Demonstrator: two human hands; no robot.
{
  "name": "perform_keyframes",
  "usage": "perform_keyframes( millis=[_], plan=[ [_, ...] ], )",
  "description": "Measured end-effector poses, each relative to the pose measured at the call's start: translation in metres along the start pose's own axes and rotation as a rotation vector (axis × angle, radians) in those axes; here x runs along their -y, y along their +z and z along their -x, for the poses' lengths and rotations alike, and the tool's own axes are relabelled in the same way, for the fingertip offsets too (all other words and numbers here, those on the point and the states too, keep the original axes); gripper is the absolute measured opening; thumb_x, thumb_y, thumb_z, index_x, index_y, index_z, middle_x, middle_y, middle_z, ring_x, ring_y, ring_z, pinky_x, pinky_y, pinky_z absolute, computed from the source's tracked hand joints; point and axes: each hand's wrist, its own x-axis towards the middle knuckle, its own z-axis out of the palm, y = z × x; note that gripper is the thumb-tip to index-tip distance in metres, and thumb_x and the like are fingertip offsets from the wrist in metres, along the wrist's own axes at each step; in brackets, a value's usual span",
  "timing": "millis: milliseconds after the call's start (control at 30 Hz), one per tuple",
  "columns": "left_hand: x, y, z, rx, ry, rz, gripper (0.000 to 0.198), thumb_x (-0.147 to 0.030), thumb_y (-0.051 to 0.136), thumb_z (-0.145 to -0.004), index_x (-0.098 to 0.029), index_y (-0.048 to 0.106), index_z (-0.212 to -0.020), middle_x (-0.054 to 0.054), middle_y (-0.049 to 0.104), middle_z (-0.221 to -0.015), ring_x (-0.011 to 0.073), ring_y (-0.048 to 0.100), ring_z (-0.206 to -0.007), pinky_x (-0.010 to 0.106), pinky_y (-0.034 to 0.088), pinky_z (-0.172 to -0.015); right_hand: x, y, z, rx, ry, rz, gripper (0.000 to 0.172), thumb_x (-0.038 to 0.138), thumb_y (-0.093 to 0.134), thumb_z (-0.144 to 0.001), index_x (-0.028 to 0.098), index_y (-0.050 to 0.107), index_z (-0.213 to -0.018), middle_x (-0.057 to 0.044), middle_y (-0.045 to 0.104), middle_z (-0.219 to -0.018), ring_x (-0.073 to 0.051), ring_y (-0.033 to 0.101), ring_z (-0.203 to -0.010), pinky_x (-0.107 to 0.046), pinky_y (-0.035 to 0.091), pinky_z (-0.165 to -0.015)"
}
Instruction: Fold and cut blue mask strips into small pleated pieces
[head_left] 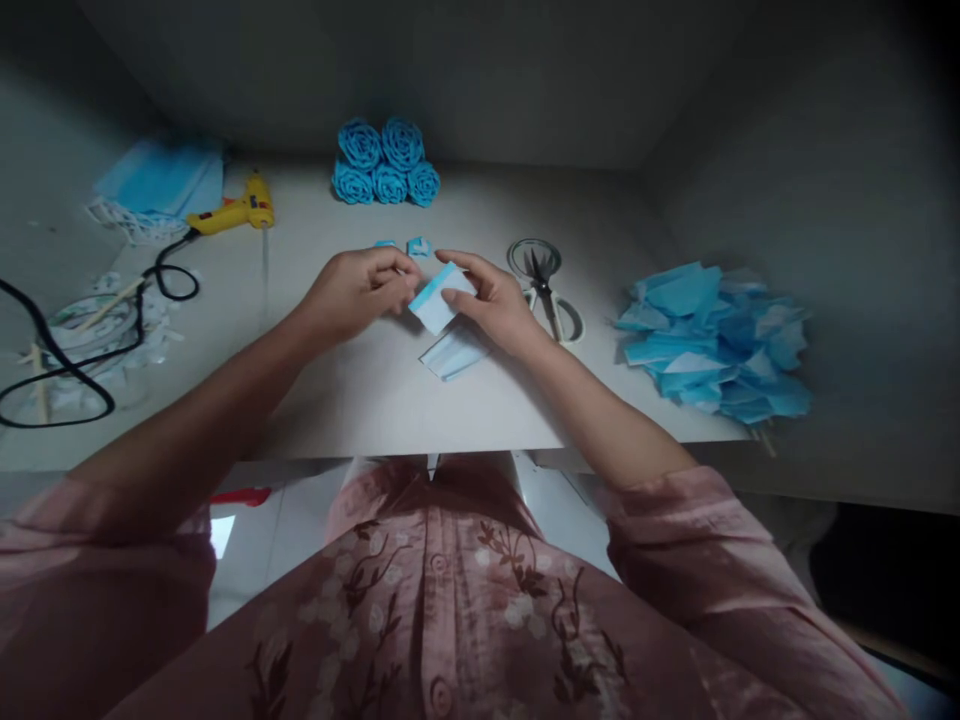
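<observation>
Right hand (491, 300) pinches a blue-edged white piece (437, 306) left of the scissors (543, 284); whether the left hand (360, 290), fingers curled, grips anything, I cannot tell. Farther left of the scissors, blue sheets (161, 180) cover a white openwork basket (139, 228), hiding its inside.

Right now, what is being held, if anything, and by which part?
The right hand holds a blue-and-white piece by its right side, thumb on the white face. Whether the left hand grips it cannot be told.

Strip (454, 355) on tbl (360, 410), scissors (545, 290) R, glue gun (234, 212) L, roses (389, 180) bhd
</observation>
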Motion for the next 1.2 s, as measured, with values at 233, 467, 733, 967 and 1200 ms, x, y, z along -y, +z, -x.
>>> perform_keyframes(
  millis=[233,467,733,967,1200],
  plan=[
    [0.037,-0.032,0.018,0.172,-0.081,-0.495,0.047,-0.054,0.071,-0.083,-0.024,0.079,-0.117,0.007,0.079,-0.102,0.0277,0.07,-0.092,0.039,0.049,-0.086,-0.016,-0.013,-0.008,-0.098,0.053,0.117,0.058,0.048,0.07,-0.101,0.027,0.06,-0.154,-0.006,0.077,-0.111,-0.025,0.074,-0.102,-0.041,0.065,-0.089],
    [0.067,-0.038,0.046,0.099,-0.149,-0.364,0.034,-0.054,0.065,-0.078,-0.021,0.073,-0.082,0.006,0.073,-0.084,0.0217,0.062,-0.075,0.036,0.044,-0.074,-0.007,-0.011,-0.002,0.018,0.021,0.369,0.049,0.048,0.062,-0.105,0.022,0.07,-0.145,-0.009,0.08,-0.111,-0.026,0.075,-0.103,-0.049,0.063,-0.101],
    [0.027,-0.017,0.036,0.071,-0.263,0.467,0.034,-0.05,0.081,-0.084,-0.017,0.075,-0.086,0.008,0.077,-0.084,0.0167,0.066,-0.072,0.028,0.05,-0.068,0.009,-0.015,0.003,0.046,-0.215,0.554,0.063,0.062,0.059,-0.105,0.027,0.061,-0.158,-0.015,0.061,-0.162,-0.035,0.056,-0.15,-0.058,0.049,-0.124],
    [0.011,0.013,0.019,0.256,-0.294,0.735,0.024,-0.039,0.075,-0.094,-0.015,0.078,-0.091,0.011,0.08,-0.091,0.0171,0.072,-0.073,0.026,0.054,-0.061,0.022,-0.005,0.008,0.181,-0.065,0.129,0.067,0.072,0.068,-0.097,0.028,0.068,-0.147,-0.011,0.067,-0.154,-0.029,0.062,-0.142,-0.047,0.056,-0.114],
    [0.015,0.03,0.006,0.298,-0.333,0.78,0.047,-0.055,0.058,-0.104,-0.013,0.078,-0.098,0.014,0.08,-0.086,0.0205,0.074,-0.069,0.027,0.054,-0.056,0.014,0.003,0.005,0.022,0.017,-0.066,0.05,0.068,0.085,-0.083,0.02,0.072,-0.087,-0.006,0.076,-0.106,-0.017,0.069,-0.095,-0.031,0.056,-0.089]
  ],
)
